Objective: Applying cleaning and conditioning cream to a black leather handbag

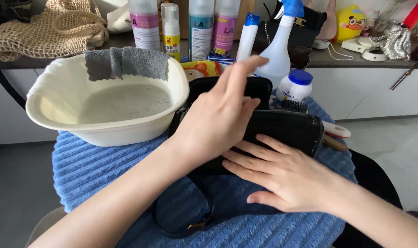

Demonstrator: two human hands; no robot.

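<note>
both forearms come up from the bottom edge and meet over a black bag (282, 128) lying on a blue ribbed towel (94, 170). right hand (282, 177) lies flat on the near side of the bag, fingers spread and straight, pressing down rather than clasping anything. left hand (218, 119) rests across the top of the bag with its fingers stretched out and loosely together, tips raised toward the flap; it grips nothing either (palm side hidden, so how much of it touches the bag i cannot tell). the bag's dark strap (181, 220) loops down over the towel toward the camera, with a small brown and metal fitting on it.

just left of the bag, touching or nearly so, stands a cream plastic basin (48, 115) of cloudy water, a grey cloth (126, 62) draped over its far rim. behind the bag sit a white spray bottle with a blue trigger (277, 55), a small white jar with a blue lid (295, 85) and a brush (330, 131) beside the bag's right end. further back, a row of tall bottles (199, 27) stands on a dark counter, a woven net bag (48, 30) at its left.
</note>
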